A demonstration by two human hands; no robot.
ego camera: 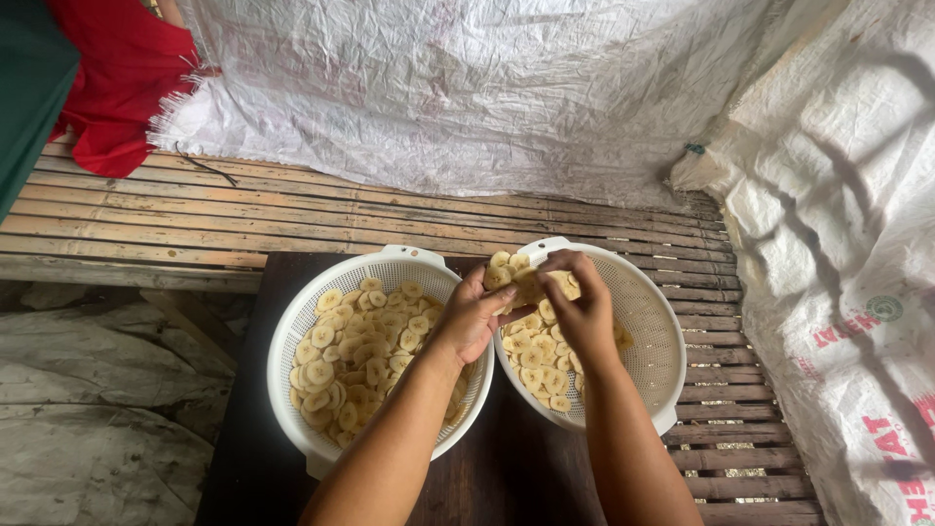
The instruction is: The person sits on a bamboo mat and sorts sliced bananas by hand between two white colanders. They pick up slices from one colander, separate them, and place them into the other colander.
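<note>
White plastic colanders sit side by side on a dark wooden table (506,468), both holding pale banana slices. Over the rim where they meet, the left hand (474,317) curls its fingers around a clump of slices (516,287), and the right hand (577,307) pinches the same clump from the other side, fingertips pressed together on it. Below the right fingers, the right colander (654,336) is less than half full, its slices (536,365) heaped on the near-left side. Under the left wrist, the left colander (292,336) carries a broad, fuller layer (355,351). Slices stuck together could tear if pulled hard, and loose ones might slip from the fingers into the gap between the colanders.
</note>
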